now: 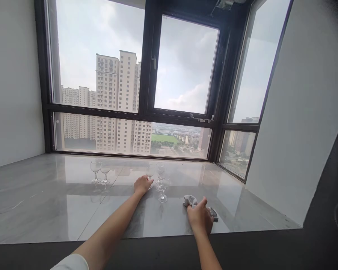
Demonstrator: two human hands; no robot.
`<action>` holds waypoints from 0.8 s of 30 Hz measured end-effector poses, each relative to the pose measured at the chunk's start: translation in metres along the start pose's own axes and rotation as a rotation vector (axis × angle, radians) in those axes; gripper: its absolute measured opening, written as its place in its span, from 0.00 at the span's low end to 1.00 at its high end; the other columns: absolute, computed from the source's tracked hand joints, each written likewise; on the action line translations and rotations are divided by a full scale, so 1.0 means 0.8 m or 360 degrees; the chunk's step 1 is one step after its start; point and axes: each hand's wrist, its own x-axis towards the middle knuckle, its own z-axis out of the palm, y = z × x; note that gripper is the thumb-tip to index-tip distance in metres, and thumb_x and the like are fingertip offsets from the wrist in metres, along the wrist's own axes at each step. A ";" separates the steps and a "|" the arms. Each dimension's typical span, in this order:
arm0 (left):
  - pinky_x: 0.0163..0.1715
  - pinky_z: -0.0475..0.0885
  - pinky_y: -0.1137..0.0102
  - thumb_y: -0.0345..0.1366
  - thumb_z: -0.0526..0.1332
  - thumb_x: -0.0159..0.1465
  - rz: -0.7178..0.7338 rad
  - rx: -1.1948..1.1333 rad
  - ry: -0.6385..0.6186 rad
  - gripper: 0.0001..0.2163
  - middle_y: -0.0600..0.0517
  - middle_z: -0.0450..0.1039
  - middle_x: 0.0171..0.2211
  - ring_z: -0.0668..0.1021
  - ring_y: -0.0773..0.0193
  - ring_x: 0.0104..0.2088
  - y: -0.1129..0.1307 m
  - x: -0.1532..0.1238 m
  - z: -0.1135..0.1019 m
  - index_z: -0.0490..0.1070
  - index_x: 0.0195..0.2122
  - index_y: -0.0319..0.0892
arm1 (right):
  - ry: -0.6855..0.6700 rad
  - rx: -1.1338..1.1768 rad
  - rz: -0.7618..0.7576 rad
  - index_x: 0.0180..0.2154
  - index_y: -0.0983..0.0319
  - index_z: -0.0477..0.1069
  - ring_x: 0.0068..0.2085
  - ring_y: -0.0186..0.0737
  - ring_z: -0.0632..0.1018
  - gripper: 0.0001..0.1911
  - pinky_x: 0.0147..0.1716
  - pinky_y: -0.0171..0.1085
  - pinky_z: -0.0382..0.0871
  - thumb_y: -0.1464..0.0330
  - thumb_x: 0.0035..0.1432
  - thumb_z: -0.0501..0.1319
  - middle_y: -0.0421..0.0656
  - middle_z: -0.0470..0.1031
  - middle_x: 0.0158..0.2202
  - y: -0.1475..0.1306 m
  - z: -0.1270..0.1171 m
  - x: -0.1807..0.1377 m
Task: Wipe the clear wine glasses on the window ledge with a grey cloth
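My left hand (142, 185) is closed around the lower part of a small stemmed wine glass (150, 171), which stands upright on the grey marble sill. Several more clear glasses stand close together just right of it, the nearest wine glass (162, 198) being toward me. My right hand (200, 217) grips a crumpled grey cloth (190, 200) low over the sill, right of the glasses. Parts of the cloth stick out on both sides of that hand. Farther left, a pair of wine glasses (95, 167) stands upright side by side.
The glossy marble sill (45, 210) ends in a straight front edge toward me. Behind it rise dark-framed windows (180, 157) with a handle and a latch. White walls (293, 150) border the sill on both sides. Tall buildings show outside.
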 end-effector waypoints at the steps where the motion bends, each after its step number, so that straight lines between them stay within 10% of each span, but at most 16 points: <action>1: 0.37 0.68 0.68 0.51 0.58 0.60 0.0004 -0.0012 -0.0007 0.15 0.47 0.79 0.38 0.78 0.55 0.42 0.000 0.000 0.000 0.73 0.33 0.46 | 0.0003 -0.0006 0.0001 0.62 0.72 0.51 0.47 0.56 0.75 0.36 0.44 0.49 0.62 0.58 0.58 0.54 0.59 0.75 0.43 0.000 0.000 0.000; 24: 0.36 0.66 0.70 0.43 0.58 0.62 0.0106 -0.0053 -0.0036 0.08 0.49 0.78 0.38 0.78 0.58 0.42 -0.010 0.005 0.014 0.71 0.34 0.45 | -0.0054 -0.0013 -0.0005 0.62 0.69 0.49 0.50 0.58 0.74 0.33 0.44 0.49 0.62 0.60 0.61 0.53 0.58 0.75 0.46 -0.001 -0.006 -0.002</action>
